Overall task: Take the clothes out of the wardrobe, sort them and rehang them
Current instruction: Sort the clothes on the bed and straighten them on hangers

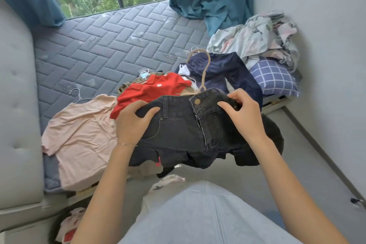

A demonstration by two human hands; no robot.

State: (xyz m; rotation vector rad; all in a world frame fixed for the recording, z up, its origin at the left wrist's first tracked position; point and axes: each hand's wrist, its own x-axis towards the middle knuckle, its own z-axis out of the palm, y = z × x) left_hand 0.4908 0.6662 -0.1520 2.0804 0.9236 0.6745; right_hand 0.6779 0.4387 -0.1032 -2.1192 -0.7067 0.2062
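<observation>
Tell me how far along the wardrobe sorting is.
Done: a pink top, red shirt and navy garment lie out on the mattress. In hand: the left hand and right hand grip the black jeans at the waistband, a beige hanger rising behind it. Left: nothing here looks rehung; the wardrobe is out of view.

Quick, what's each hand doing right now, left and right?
Left hand: grips the black jeans at the waistband.
Right hand: grips the same waistband, beside the button.
</observation>
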